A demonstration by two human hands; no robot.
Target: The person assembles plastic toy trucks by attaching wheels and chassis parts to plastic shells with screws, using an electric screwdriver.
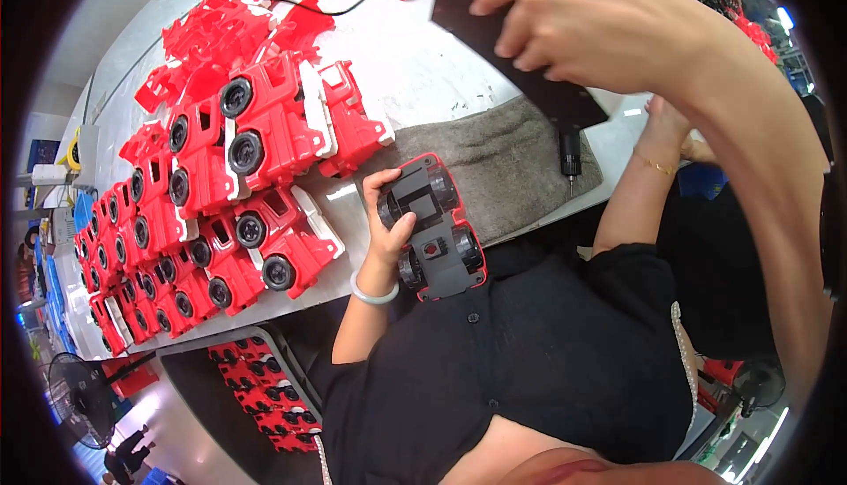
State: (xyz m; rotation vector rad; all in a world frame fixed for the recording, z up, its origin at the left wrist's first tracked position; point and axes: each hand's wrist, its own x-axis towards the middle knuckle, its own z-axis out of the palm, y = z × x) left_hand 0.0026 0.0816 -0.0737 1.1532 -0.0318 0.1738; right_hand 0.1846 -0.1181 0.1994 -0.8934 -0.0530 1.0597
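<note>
My left hand (pixel 388 229), with a pale bangle at its wrist, is closed around a red toy truck (pixel 450 260). The truck's dark grey underside and black wheels face up, just over the table edge. My right hand (pixel 668 123), with a thin gold bracelet at the wrist, rests farther right. Another person's arm covers most of its fingers, so I cannot tell whether it holds anything. That person's hand (pixel 556 22) reaches across from the right, over a flat black panel (pixel 529 79). A black electric screwdriver (pixel 570 154) sticks out from under the panel, bit toward me.
Rows of red toy trucks (pixel 273 128) crowd the table's left side, with loose red body parts (pixel 216 40) behind them. A grey cloth (pixel 485 163) lies under the screwdriver. A black cable (pixel 335 13) crosses the back. Below left stands a dark bin (pixel 190 366) of trucks.
</note>
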